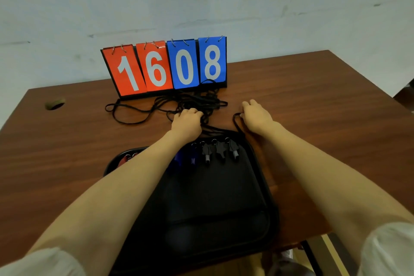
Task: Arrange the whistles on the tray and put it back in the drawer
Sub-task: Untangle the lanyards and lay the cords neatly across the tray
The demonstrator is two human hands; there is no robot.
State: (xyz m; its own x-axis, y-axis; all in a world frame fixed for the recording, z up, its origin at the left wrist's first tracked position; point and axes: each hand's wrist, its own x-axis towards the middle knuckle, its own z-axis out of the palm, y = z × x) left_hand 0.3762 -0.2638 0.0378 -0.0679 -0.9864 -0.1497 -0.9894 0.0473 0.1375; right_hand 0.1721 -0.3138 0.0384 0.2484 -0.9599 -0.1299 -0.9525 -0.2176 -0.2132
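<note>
A black tray (224,204) lies on the wooden table in front of me. Along its far edge sit three black whistles (220,151), blue whistles (190,158) beside them, and red ones (125,159) at the left, partly hidden by my left forearm. Their black lanyard cords (197,102) trail in a tangle beyond the tray. My left hand (187,122) is closed on a bunch of these cords just past the tray's far rim. My right hand (256,115) pinches a single cord loop at the tray's far right corner.
A flip scoreboard (165,68) showing 16 and 08 stands behind the cords, close to the wall. A round cable hole (54,103) is in the table (313,107) at the far left. The table's near right edge drops off beside the tray.
</note>
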